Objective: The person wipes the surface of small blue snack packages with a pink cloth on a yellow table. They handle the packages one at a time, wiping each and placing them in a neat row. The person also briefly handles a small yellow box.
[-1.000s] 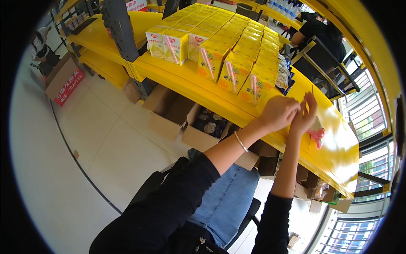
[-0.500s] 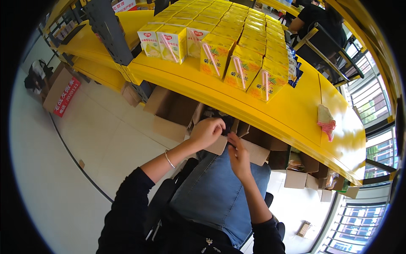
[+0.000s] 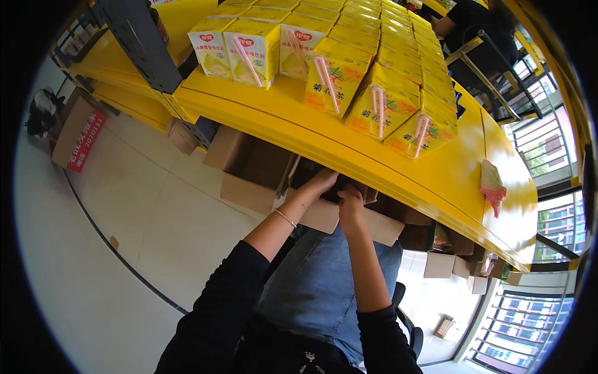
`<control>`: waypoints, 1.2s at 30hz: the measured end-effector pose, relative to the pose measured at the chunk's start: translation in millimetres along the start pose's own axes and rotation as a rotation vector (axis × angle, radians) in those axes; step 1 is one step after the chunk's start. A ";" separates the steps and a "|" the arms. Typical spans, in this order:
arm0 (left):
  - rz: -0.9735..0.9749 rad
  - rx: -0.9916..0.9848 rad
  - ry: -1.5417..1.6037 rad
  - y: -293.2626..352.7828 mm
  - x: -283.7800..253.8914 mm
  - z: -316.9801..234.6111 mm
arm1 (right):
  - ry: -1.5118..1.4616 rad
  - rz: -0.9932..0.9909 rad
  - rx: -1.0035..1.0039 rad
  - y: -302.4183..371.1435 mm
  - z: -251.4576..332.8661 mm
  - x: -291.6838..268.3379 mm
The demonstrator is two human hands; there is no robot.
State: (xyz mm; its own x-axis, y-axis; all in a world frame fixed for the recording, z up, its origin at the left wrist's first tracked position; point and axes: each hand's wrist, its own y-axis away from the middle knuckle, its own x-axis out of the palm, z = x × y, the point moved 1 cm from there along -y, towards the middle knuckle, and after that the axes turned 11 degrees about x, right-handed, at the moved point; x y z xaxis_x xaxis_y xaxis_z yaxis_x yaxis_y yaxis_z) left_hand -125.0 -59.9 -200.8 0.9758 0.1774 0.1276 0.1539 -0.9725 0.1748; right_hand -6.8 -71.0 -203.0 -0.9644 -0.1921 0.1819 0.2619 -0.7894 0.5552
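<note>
A bare left hand [image 3: 324,180] and bare right hand [image 3: 351,202] reach to an open brown cardboard box [image 3: 319,217] beneath a glossy yellow shelf [image 3: 274,109]; I cannot tell either's grip.

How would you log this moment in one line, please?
left grip: at open cardboard box; right grip: beside left; hold: unclear; drink cartons: on yellow shelf above

Pale tiled floor [image 3: 143,227]; yellow shelving [image 3: 445,184]; barred windows [image 3: 520,330], bright daylight
</note>
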 end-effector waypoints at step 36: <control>0.080 -0.050 0.501 136.1 -10.8 -104.9 | 1.156 -0.170 -0.983 172.4 39.8 14.3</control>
State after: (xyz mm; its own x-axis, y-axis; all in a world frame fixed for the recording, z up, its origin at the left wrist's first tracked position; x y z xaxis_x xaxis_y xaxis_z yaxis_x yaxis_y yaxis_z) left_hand -130.8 -178.4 -76.0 0.7882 0.1653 0.5929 0.0621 -0.9797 0.1905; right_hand 26.0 -186.6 -72.4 -0.6008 -0.0297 -0.7989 0.4706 -0.8209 -0.3234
